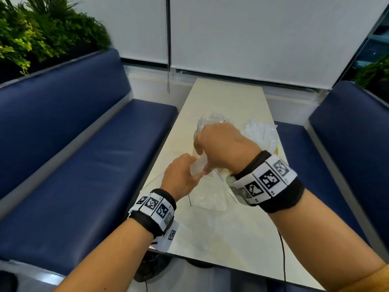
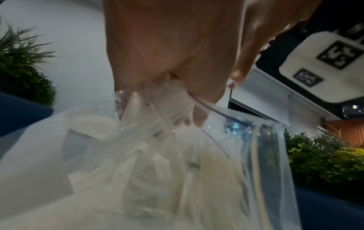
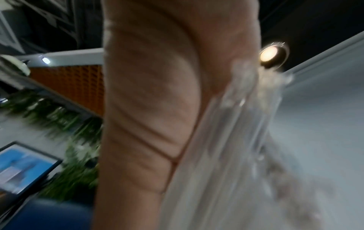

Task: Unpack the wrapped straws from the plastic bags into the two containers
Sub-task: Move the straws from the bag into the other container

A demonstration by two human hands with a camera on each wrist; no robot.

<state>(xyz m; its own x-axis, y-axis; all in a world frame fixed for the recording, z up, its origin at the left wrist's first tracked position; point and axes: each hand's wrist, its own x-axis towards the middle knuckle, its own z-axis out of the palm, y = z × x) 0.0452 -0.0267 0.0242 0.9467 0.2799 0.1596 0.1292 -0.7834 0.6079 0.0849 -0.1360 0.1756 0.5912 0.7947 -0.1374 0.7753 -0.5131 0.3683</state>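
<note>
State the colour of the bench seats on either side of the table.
Dark blue bench seats, clearest in the head view.

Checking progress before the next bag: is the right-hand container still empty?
No. In the head view the right-hand container already holds a bunch of wrapped straws.

Both forearms bare; each wrist carries a black band (image 1: pixel 282 199) topped by a row of white blocks (image 1: pixel 265 178) printed with black square markers, thin black cables (image 1: pixel 283 260) hanging below, mustard sleeve (image 1: pixel 372 279) edge at right elbow.
</note>
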